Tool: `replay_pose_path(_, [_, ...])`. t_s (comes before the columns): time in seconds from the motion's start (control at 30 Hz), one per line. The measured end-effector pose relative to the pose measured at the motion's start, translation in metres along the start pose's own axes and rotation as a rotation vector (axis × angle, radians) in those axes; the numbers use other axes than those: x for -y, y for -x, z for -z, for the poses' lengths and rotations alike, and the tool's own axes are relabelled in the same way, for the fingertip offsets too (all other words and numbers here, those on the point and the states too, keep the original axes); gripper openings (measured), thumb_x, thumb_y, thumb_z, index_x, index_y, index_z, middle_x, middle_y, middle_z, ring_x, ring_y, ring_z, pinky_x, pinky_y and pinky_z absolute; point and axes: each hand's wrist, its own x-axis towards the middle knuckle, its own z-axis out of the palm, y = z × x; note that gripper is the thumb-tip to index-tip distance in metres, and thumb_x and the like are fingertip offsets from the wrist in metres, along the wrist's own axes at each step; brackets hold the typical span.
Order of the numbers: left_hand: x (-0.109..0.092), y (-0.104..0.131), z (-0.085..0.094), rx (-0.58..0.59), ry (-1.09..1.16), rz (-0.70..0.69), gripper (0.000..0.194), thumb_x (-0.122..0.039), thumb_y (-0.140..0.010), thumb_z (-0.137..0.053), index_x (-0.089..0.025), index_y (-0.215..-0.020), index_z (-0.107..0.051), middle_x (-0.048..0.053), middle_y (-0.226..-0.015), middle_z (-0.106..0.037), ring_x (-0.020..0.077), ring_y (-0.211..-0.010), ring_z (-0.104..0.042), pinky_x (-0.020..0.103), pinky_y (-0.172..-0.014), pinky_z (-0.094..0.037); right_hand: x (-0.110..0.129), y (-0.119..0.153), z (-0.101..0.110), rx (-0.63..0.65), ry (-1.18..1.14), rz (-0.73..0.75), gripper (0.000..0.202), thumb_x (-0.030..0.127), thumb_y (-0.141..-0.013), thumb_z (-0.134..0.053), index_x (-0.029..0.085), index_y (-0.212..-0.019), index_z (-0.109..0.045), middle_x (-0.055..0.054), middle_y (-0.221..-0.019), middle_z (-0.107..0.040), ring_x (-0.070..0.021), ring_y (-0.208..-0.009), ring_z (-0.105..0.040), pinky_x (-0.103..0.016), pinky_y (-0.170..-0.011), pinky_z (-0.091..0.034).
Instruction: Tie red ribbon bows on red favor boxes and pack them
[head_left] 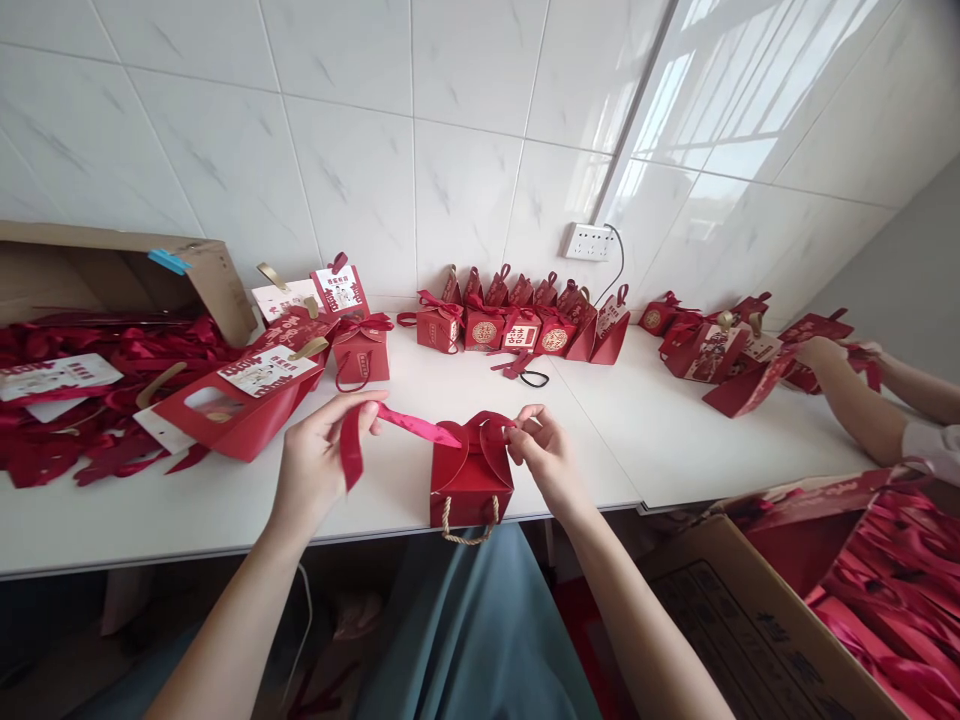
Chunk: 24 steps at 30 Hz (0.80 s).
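A small red gift box (471, 485) with a twisted cord handle (471, 538) stands at the table's front edge, its curved top flaps folded in. My left hand (319, 460), left of the box, pinches a red ribbon (416, 424) that stretches to the box top; a loose end hangs below the fingers. At the box's upper right, my right hand (546, 455) has its fingers closed on the ribbon's other part, close to the flaps.
Rows of red boxes (484, 328) line the wall. At left, a carton (214, 290) stands behind ribbons and larger red boxes (247, 410). On the right, another person's hands (832, 365) touch red boxes above an open carton (720, 600). A black loop (535, 380) lies behind my box.
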Motion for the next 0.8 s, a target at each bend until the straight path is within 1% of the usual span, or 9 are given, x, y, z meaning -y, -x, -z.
replay_pose_path(0.07, [-0.002,-0.001,0.002,-0.015,-0.075,-0.042,0.024,-0.039,-0.079,-0.062,-0.021,-0.09,-0.073,0.001,-0.065,-0.06,0.0143,-0.058,-0.055,0.023,-0.054,-0.045,-0.001,0.001,0.001,-0.017,-0.033,0.022,0.025,0.03,-0.071,-0.063,0.023,-0.088,-0.045,0.009,-0.06,-0.045,-0.008,-0.05,-0.038,-0.023,-0.051,-0.032])
replay_pose_path(0.13, [-0.001,-0.001,0.002,-0.041,-0.127,-0.067,0.024,-0.04,-0.08,-0.061,-0.021,-0.089,-0.072,0.0,-0.064,-0.06,0.0144,-0.059,-0.055,0.023,-0.057,-0.045,-0.001,0.001,0.003,-0.044,-0.045,0.035,0.029,0.03,-0.072,-0.063,0.024,-0.094,-0.045,0.009,-0.061,-0.045,-0.0087,-0.051,-0.041,-0.024,-0.053,-0.034])
replay_pose_path(0.27, [0.005,0.001,0.002,-0.083,-0.159,-0.04,0.021,-0.039,-0.08,-0.062,-0.022,-0.088,-0.071,0.0,-0.065,-0.061,0.0157,-0.066,-0.059,0.024,-0.068,-0.047,0.003,0.002,0.004,-0.136,-0.128,0.058,0.03,0.031,-0.069,-0.065,0.025,-0.09,-0.045,0.006,-0.071,-0.049,-0.0088,-0.054,-0.045,-0.027,-0.058,-0.04])
replay_pose_path(0.33, [0.008,0.001,0.002,-0.086,-0.142,-0.013,0.02,-0.039,-0.079,-0.063,-0.022,-0.088,-0.07,-0.001,-0.066,-0.061,0.0151,-0.066,-0.058,0.023,-0.067,-0.047,0.007,0.002,0.005,-0.157,-0.18,0.078,0.029,0.031,-0.068,-0.064,0.026,-0.088,-0.044,0.006,-0.073,-0.049,-0.0088,-0.054,-0.044,-0.027,-0.058,-0.04])
replay_pose_path(0.47, [0.014,0.001,0.003,-0.076,-0.109,0.028,0.017,-0.037,-0.077,-0.064,-0.022,-0.085,-0.068,-0.001,-0.066,-0.06,0.0138,-0.065,-0.057,0.022,-0.066,-0.047,0.019,0.004,0.012,-0.149,-0.229,0.137,0.023,0.032,-0.07,-0.062,0.028,-0.087,-0.046,0.006,-0.068,-0.045,-0.0101,-0.053,-0.04,-0.028,-0.056,-0.039])
replay_pose_path(0.57, [0.017,0.003,0.003,-0.053,-0.094,0.084,0.017,-0.037,-0.074,-0.065,-0.021,-0.081,-0.066,-0.001,-0.066,-0.059,0.0141,-0.062,-0.056,0.023,-0.063,-0.047,0.032,0.008,0.023,-0.155,-0.266,0.157,0.021,0.031,-0.068,-0.063,0.028,-0.082,-0.048,0.006,-0.065,-0.045,-0.01,-0.052,-0.038,-0.027,-0.054,-0.037])
replay_pose_path(0.63, [0.02,0.007,0.004,-0.036,-0.099,0.139,0.019,-0.038,-0.072,-0.066,-0.021,-0.079,-0.065,0.0,-0.065,-0.06,0.0147,-0.06,-0.057,0.023,-0.061,-0.047,0.039,0.012,0.034,-0.186,-0.287,0.165,0.02,0.029,-0.066,-0.065,0.027,-0.079,-0.049,0.005,-0.064,-0.046,-0.0095,-0.051,-0.036,-0.026,-0.053,-0.035])
replay_pose_path(0.7, [0.022,0.011,0.003,-0.011,-0.109,0.183,0.02,-0.04,-0.07,-0.066,-0.021,-0.076,-0.066,0.0,-0.062,-0.06,0.0153,-0.059,-0.057,0.024,-0.059,-0.046,0.041,0.016,0.048,-0.239,-0.297,0.181,0.019,0.027,-0.064,-0.066,0.026,-0.075,-0.05,0.006,-0.063,-0.045,-0.009,-0.05,-0.036,-0.025,-0.051,-0.034])
replay_pose_path(0.8, [0.027,0.017,-0.001,0.086,-0.114,0.234,0.021,-0.041,-0.069,-0.065,-0.021,-0.074,-0.066,0.0,-0.056,-0.059,0.0165,-0.056,-0.057,0.025,-0.056,-0.045,0.035,0.02,0.074,-0.355,-0.295,0.167,0.02,0.03,-0.061,-0.067,0.024,-0.07,-0.05,0.005,-0.062,-0.044,-0.0089,-0.05,-0.036,-0.025,-0.05,-0.035])
